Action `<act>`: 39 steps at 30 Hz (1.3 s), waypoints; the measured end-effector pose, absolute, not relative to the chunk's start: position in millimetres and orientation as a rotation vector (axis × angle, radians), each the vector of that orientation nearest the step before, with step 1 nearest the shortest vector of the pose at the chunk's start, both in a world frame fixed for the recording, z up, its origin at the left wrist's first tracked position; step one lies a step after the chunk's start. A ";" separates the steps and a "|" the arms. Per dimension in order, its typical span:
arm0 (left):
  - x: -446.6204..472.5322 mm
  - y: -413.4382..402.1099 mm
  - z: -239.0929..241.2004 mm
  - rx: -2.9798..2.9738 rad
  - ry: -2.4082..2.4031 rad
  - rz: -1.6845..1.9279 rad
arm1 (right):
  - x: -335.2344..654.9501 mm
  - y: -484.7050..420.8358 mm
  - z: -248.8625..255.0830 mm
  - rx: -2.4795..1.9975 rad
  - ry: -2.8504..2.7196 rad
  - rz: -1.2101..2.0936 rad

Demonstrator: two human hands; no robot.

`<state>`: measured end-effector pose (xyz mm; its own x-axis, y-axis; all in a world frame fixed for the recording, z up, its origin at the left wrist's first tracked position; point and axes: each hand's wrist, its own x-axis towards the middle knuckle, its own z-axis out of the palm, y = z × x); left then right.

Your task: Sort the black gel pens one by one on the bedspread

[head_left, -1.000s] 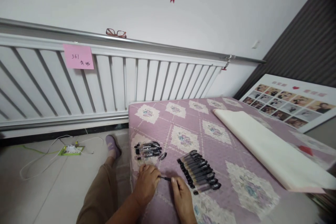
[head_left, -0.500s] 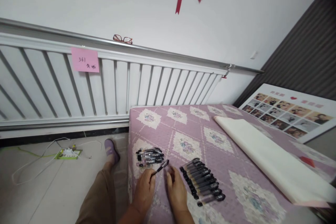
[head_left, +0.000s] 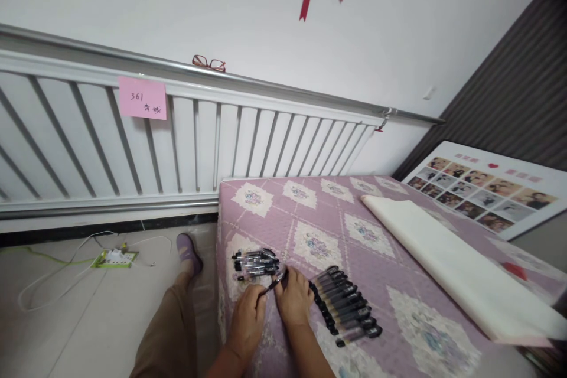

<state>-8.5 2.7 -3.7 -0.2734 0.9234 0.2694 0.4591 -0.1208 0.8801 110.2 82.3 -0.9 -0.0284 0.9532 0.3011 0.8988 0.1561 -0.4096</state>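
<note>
Left hand (head_left: 248, 319) pinches a slim black pen (head_left: 271, 284), tip slanting toward one o'clock (clear barrel, dark cap); right hand (head_left: 292, 302) curls closed onto its upper end, above the purple quilt (head_left: 398, 260).

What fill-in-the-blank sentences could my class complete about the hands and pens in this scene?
1. Both hands, the left hand and the right hand, meet on a single black ____.
2. The long row of pens lies on the ____ side of the right hand.
3. The small pile of pens rests on the ____ quilted cover.
4. A pair of glasses sits on top of the white ____.

Missing words: pen; right; purple; radiator
</note>
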 end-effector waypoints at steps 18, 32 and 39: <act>-8.7 3.6 -1.1 1.677 1.751 1.218 | 148.3 42.5 -8.6 -1.359 -1.353 0.710; -5.1 1.7 5.0 1.861 1.848 0.911 | 156.1 42.0 -7.0 -1.198 -0.942 1.029; -4.9 -0.1 10.1 1.884 1.855 0.913 | 156.4 40.4 -6.1 -1.293 -1.053 0.934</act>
